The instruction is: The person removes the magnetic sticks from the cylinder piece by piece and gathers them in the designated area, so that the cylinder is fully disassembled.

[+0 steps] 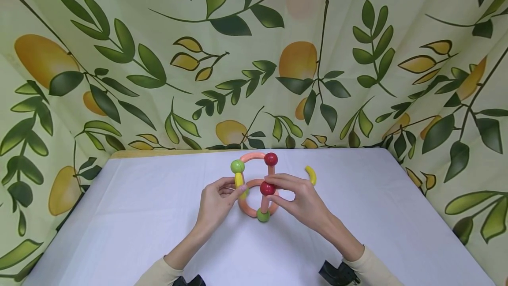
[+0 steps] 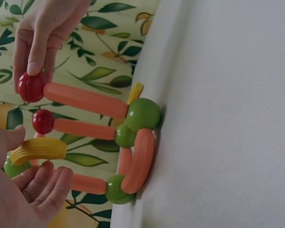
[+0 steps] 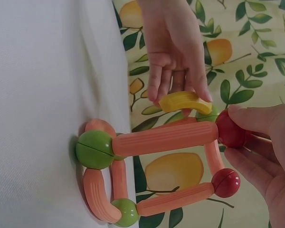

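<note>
A toy frame of balls and rods stands on the table; its base is a ring of curved orange rods (image 1: 248, 209) and green balls (image 1: 263, 215). Straight orange rods (image 3: 166, 138) rise to a near red ball (image 1: 267, 188), a far red ball (image 1: 271, 159) and a green ball (image 1: 237, 166). Between that green ball and the far red ball runs a curved orange rod (image 1: 252, 156). My left hand (image 1: 216, 200) holds a curved yellow rod (image 1: 239, 180), one end at the upper green ball. With thumb and fingers, my right hand (image 1: 303, 195) pinches the near red ball.
Another curved yellow rod (image 1: 311, 174) lies on the table to the right of the frame. A white cloth (image 1: 139, 215) covers the table. Behind it hangs a curtain (image 1: 254, 114) printed with leaves and fruit.
</note>
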`<state>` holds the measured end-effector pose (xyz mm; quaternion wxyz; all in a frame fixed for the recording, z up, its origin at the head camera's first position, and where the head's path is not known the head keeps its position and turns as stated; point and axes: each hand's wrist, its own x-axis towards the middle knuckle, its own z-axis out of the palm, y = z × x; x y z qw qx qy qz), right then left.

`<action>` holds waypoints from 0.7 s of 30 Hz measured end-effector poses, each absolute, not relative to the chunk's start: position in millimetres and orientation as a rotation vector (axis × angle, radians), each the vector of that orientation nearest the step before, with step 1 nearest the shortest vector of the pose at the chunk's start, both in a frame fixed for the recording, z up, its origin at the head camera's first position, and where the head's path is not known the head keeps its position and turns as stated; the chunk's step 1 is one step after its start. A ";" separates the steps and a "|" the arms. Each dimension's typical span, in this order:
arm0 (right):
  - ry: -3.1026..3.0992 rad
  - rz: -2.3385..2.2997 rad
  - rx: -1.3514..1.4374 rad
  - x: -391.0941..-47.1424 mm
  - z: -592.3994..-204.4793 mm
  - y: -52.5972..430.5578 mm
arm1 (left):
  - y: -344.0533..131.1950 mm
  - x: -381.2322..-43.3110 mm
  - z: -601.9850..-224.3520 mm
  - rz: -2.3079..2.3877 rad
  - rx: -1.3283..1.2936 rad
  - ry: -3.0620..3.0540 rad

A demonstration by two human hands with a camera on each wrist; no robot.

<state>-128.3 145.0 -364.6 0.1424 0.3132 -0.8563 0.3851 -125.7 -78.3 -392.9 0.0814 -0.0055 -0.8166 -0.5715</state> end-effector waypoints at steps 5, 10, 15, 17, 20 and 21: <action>-2.459 1.120 0.907 -128.0 -364.8 145.9 | -82.3 -122.6 -393.7 -1.758 0.039 -2.422; -2.461 1.139 0.908 -128.1 -364.5 145.9 | -95.4 -120.5 -386.5 -1.750 0.022 -2.256; -2.454 1.144 0.918 -128.8 -365.4 145.1 | -102.4 -112.6 -380.0 -1.669 -0.208 -2.104; -2.449 1.145 0.922 -129.0 -365.2 144.4 | -100.8 -107.6 -379.6 -1.621 -0.307 -2.090; -2.449 1.156 0.927 -129.1 -364.5 143.1 | -95.9 -100.5 -380.7 -1.579 -0.418 -2.098; -2.452 1.162 0.928 -129.2 -364.4 142.7 | -93.9 -98.7 -381.3 -1.589 -0.444 -2.101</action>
